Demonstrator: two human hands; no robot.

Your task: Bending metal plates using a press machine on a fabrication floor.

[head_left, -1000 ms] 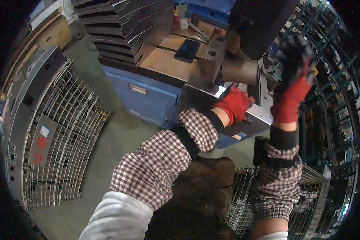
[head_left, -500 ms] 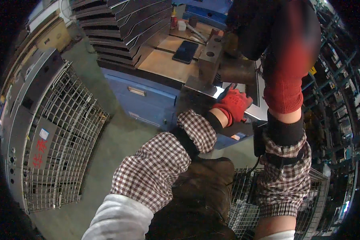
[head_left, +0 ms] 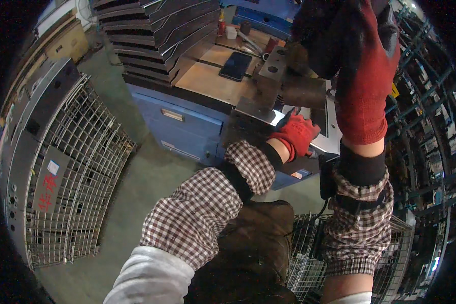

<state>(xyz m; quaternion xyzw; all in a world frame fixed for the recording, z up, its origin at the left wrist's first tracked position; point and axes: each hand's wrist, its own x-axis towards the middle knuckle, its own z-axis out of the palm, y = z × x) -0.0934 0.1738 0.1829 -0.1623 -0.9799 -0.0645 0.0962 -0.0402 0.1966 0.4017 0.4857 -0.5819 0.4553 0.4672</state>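
Observation:
My left hand point(head_left: 298, 133), in a red glove with dark fingertips, is low beside a tooling block. It grips the near part of a pale sheet metal part point(head_left: 332, 119) with a dark rectangular opening. A drilled steel block point(head_left: 274, 68) and a brown metal cylinder point(head_left: 303, 92) stand just beyond that hand. My right hand point(head_left: 368, 76), gloved in red and black, is raised at the upper right beside a large dark machine part point(head_left: 316, 38). Its fingers look bent at the picture's top edge; what they close around is hidden.
Dark bent metal panels point(head_left: 154, 43) are stacked on the workbench point(head_left: 210, 83), left of a phone point(head_left: 235, 66). Blue drawers point(head_left: 180, 121) sit below. A wire cage point(head_left: 81, 177) stands left, a wire basket point(head_left: 309, 263) below right, and a loaded rack point(head_left: 430, 126) at right.
My right hand, smeared by motion before, now shows sharply with its bent fingers visible. The left hand stays at the sheet metal part. The view has shifted slightly.

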